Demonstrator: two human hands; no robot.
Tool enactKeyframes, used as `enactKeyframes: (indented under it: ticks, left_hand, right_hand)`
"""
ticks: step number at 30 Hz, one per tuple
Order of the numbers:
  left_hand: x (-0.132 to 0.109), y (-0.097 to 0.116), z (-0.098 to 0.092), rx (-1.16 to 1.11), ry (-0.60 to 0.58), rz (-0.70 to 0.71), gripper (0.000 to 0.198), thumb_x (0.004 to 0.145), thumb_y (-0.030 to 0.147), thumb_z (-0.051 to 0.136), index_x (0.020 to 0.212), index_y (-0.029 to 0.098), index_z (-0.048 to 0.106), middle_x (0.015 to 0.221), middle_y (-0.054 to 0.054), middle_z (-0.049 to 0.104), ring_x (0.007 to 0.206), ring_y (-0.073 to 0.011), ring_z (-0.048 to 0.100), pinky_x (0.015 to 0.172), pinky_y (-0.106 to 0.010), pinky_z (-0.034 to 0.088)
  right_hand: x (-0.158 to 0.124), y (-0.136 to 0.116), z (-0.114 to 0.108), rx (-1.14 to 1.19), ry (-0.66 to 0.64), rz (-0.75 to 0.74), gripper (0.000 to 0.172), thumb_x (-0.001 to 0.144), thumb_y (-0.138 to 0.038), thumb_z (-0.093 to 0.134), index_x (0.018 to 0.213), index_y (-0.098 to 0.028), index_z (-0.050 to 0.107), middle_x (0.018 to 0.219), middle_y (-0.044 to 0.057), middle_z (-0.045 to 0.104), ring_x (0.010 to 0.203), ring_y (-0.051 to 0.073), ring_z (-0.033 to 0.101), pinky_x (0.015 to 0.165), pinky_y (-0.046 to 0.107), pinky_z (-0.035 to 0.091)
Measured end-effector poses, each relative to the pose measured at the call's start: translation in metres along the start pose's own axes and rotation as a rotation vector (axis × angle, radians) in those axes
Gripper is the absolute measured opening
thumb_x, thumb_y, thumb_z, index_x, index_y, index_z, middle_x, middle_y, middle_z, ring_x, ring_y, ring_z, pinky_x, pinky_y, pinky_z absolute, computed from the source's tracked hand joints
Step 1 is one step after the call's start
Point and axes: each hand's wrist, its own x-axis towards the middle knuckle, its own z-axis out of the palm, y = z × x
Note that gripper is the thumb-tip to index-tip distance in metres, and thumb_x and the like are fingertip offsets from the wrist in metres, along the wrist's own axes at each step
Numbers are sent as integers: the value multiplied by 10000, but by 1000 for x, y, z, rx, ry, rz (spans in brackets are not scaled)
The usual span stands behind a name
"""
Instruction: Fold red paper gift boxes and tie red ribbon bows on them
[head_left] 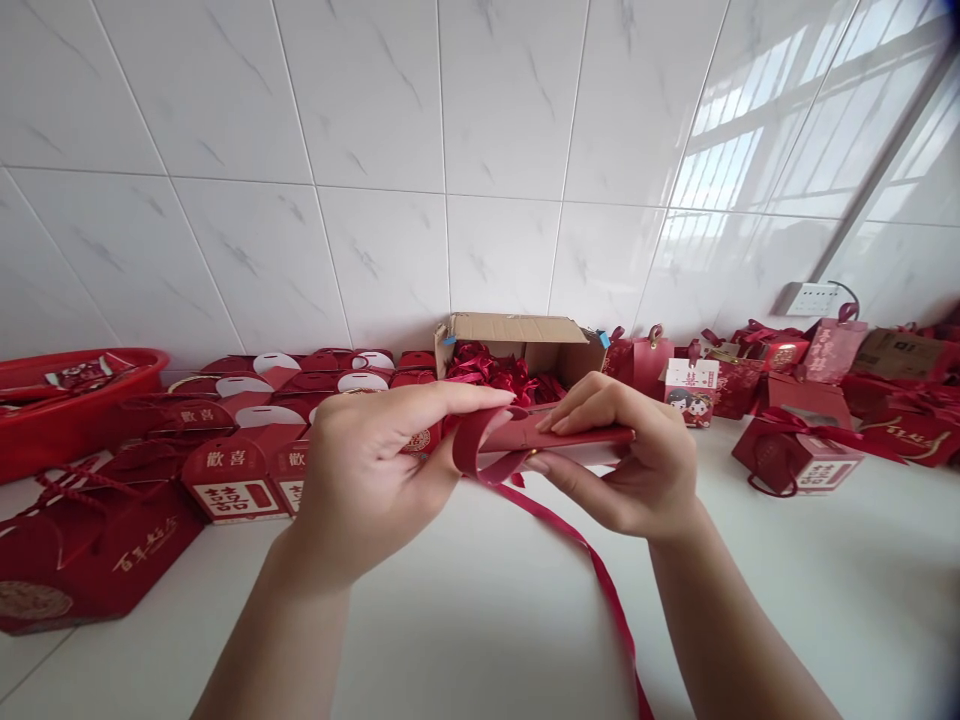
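Observation:
Both hands meet over the middle of the white table, around a folded red card piece (577,440), apparently a flat gift box. My left hand (375,465) pinches its left end, where a red strip (470,440) curls into a loop. My right hand (630,450) grips the right end, with fingers on top and thumb beneath. A small gold-coloured spot shows near the right thumb tip. From under the card a long red ribbon (596,565) trails down to the table's front edge. Its upper end is hidden by the hands.
Behind the hands stands an open cardboard box (517,328) full of red ribbons. Rows of red candy boxes (236,480), a larger red box (127,560) and a red basin (154,365) sit left. A ribbon-tied box (825,470) and small bags (651,365) stand right, before the tiled wall.

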Motion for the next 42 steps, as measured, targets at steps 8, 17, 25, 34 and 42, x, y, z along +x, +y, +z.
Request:
enactKeyframes:
  ticks: [8, 17, 25, 34, 42]
  left_hand:
    - [4, -1, -3, -52, -150, 122, 310, 765, 34, 652, 957, 271, 705, 793, 62, 756, 656, -116, 696, 540, -191, 545]
    - [4, -1, -2, -27, -143, 149, 237, 781, 64, 659, 940, 235, 695, 783, 48, 753, 655, -98, 684, 551, -168, 527]
    - [4, -1, -5, -19, -188, 119, 170, 805, 89, 646, 912, 213, 691, 781, 29, 741, 697, -105, 677, 590, -180, 529]
    - [5, 1, -8, -333, -363, 31, 236, 800, 87, 602, 996, 204, 663, 947, -53, 714, 958, -230, 664, 807, -333, 566]
    - [4, 3, 6, -566, -243, -51, 126, 805, 87, 654, 878, 186, 679, 915, -36, 690, 952, -186, 669, 872, -299, 573]
  right_hand:
    - [-1, 0, 1, 35, 10, 36, 223, 726, -160, 748, 760, -199, 532, 646, 19, 606, 620, 183, 595, 538, 323, 475]
    - [-1, -1, 2, 76, -5, 51, 215, 730, -160, 740, 761, -193, 530, 664, 27, 617, 624, 183, 604, 530, 312, 461]
    - [0, 0, 1, 50, 4, 36, 208, 725, -152, 746, 770, -185, 546, 679, 36, 639, 635, 185, 610, 541, 320, 471]
    - [1, 1, 3, 107, 69, -45, 216, 698, -125, 757, 775, -186, 565, 686, 28, 637, 618, 176, 617, 528, 319, 490]
    - [-1, 3, 6, 91, 243, -181, 200, 707, -145, 747, 829, -187, 594, 725, 41, 666, 632, 190, 639, 527, 340, 528]
